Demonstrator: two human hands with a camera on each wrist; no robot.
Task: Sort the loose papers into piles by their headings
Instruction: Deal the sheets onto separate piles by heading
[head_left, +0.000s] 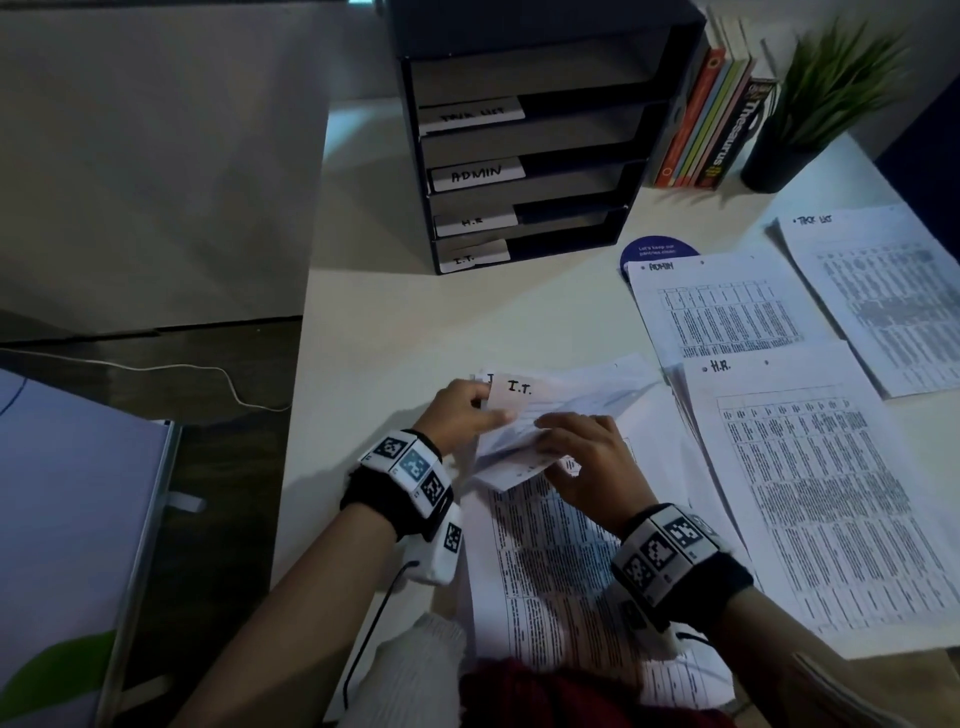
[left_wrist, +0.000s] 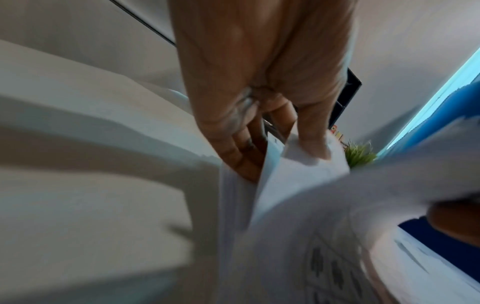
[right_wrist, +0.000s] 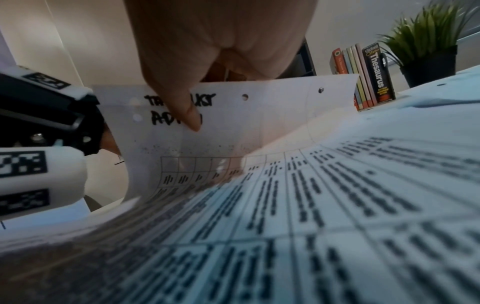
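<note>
At the top centre of the head view stands a dark shelf unit (head_left: 524, 130) with four white labels on its tray fronts reading TASK LIST, ADMIN, H.R and I.T. To its right a row of books (head_left: 711, 119) leans against it, the outermost marked Thesaurus. Further right, a green plant in a black pot (head_left: 810, 98) sits in the upper right corner. A round blue card (head_left: 660, 252) lies on the white desk (head_left: 415, 322). A thin white cable (head_left: 156, 370) crosses the dark floor at left.

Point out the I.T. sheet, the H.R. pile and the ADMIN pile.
I.T. sheet (head_left: 519, 388), head view, on its handwritten heading.
H.R. pile (head_left: 810, 483), head view, middle of the top sheet.
ADMIN pile (head_left: 727, 312), head view, on the printed table.
</note>
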